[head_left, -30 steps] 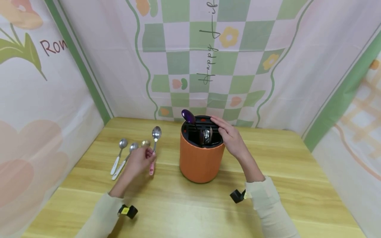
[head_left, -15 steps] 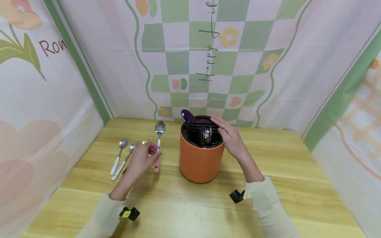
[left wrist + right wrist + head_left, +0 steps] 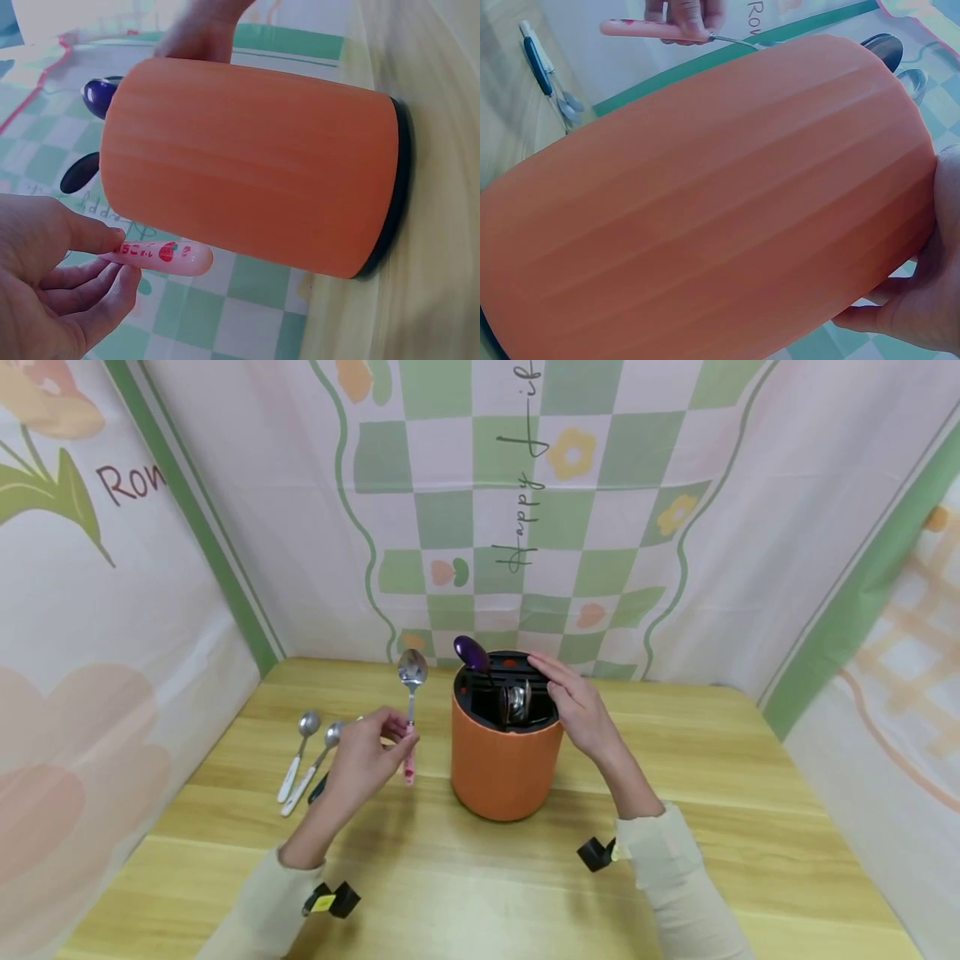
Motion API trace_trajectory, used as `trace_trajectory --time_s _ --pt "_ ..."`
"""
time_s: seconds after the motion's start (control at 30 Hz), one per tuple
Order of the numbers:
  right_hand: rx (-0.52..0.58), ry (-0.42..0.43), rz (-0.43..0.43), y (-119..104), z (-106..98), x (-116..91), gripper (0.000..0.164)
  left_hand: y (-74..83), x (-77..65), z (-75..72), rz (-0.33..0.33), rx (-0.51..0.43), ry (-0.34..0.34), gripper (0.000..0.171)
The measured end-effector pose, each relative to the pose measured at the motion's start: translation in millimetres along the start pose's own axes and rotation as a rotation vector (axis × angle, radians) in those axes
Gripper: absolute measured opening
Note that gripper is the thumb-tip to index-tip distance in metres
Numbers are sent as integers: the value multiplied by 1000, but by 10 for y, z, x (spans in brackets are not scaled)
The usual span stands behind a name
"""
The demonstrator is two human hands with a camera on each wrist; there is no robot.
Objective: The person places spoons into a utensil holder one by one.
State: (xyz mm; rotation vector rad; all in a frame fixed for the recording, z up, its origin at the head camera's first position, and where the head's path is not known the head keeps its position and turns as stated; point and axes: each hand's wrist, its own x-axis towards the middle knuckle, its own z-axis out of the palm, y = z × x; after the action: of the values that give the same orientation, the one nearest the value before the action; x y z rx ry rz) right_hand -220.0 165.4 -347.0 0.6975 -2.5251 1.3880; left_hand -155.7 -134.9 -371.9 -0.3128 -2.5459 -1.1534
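Between left thumb and fingers, my left hand point(image 3: 367, 756) pinches a metal spoon point(image 3: 412, 668) by its pink handle, bowl upward, held above the table. A red strawberry print shows on the handle end point(image 3: 169, 255) in the left wrist view. Just right of it stands an orange utensil holder point(image 3: 506, 785) with a black slotted top. A purple spoon point(image 3: 471, 653) and other shiny utensils point(image 3: 517, 703) stick up from its slots. My right hand point(image 3: 585, 714) rests on the holder's right rim, fingers extended along the edge; in the right wrist view it touches the holder's side.
On the wooden table point(image 3: 480, 893) to the left lie two white-handled spoons, one outermost point(image 3: 290, 777) and one beside it point(image 3: 298, 793). A dark-handled utensil point(image 3: 317, 789) is partly hidden behind my left hand. A patterned curtain point(image 3: 525, 527) hangs behind the table.
My left hand has lifted the pink-handled spoon and moved it right, toward the holder. More of the dark handle is uncovered. The right hand stays on the rim.
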Motion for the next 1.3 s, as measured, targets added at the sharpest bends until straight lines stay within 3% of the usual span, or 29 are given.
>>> trace_trajectory --time_s 0.6,1.0,1.3 --pt "-7 18 -23 22 7 8 45 308 88 -58 85 -60 49 14" --pt "-10 26 -32 26 16 4 45 521 223 -98 156 -178 62 12" --pt "-1 24 -22 14 11 3 44 665 338 -121 239 -200 85 14"
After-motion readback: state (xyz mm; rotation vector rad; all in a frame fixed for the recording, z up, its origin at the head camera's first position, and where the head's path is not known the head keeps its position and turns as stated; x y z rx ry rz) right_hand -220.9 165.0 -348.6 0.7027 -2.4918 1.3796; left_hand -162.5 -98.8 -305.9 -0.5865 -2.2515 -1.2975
